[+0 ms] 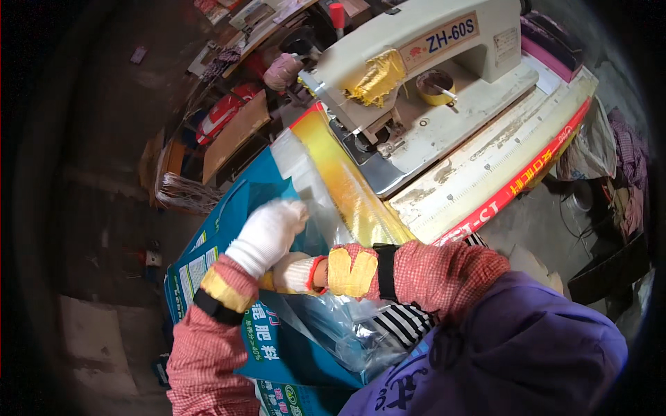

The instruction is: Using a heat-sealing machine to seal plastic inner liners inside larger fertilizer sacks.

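Two white-knit-gloved hands over a large blue printed plastic sack (pixel 316 350).
The sack, lined with clear plastic film (pixel 347 333), lies beside the worn cream desk (pixel 479 166) carrying an off-white metal sewing machine (pixel 489 62). The left hand (pixel 270 232) is curled but blurred; the right hand (pixel 294 272) is half hidden behind its wrist; I cannot tell either grip's closure or hold.

brn board (pixel 237 141), L; wht plastic bag (pixel 590 152), R; chkd cloth (pixel 627 147), far R; pink box (pixel 551 52), upr R
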Motion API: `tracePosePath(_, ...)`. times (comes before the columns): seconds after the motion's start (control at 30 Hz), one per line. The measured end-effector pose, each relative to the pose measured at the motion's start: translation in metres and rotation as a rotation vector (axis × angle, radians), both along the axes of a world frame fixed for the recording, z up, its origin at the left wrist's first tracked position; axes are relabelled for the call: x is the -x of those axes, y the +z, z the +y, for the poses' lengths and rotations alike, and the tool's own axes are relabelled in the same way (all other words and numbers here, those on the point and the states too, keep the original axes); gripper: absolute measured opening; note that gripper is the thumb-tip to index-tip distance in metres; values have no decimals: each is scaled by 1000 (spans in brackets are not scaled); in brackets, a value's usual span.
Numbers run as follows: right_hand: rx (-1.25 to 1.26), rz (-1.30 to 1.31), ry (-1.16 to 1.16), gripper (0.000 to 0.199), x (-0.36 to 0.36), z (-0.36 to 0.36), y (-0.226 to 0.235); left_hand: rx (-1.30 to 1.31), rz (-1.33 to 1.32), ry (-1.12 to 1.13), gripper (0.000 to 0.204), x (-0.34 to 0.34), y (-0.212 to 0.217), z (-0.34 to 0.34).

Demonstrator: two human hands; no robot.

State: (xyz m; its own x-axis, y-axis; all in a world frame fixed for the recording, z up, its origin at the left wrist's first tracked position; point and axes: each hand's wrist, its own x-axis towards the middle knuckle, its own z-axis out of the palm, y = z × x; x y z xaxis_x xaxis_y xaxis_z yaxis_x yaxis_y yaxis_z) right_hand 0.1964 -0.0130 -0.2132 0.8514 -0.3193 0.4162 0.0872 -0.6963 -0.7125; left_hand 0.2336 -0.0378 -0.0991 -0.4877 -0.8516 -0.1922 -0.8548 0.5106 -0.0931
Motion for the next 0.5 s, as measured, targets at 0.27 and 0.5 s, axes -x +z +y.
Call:
tracePosePath(0.27,-161,117,-270,23,-16,-25,-39,457,-563,457,26,-26,47,-18)
tracePosePath(0.5,333,410,264,25,15,78,-8,786,-1151,196,14,2,110,-79)
